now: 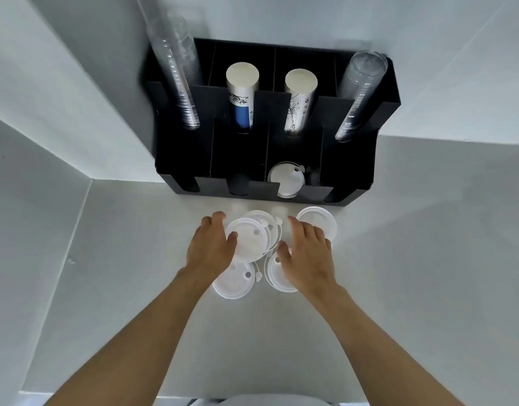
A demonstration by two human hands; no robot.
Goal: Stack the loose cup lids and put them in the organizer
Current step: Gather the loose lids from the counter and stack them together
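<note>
Several loose white cup lids lie on the white counter in front of a black organizer (354,183). My left hand (210,247) grips the left edge of one lid (248,240), which overlaps another lid (264,219) behind it. My right hand (306,253) hovers with spread fingers over a lid (277,275) near me and partly covers a far-right lid (316,219). One more lid (233,281) rests under my left wrist. A stack of lids (286,181) sits in the organizer's third front slot.
The organizer's back slots hold two clear cup stacks (176,74) (359,92) and two paper cup stacks (242,92) (299,98). White walls close in at the left and behind. The counter's near edge (106,395) runs below my forearms.
</note>
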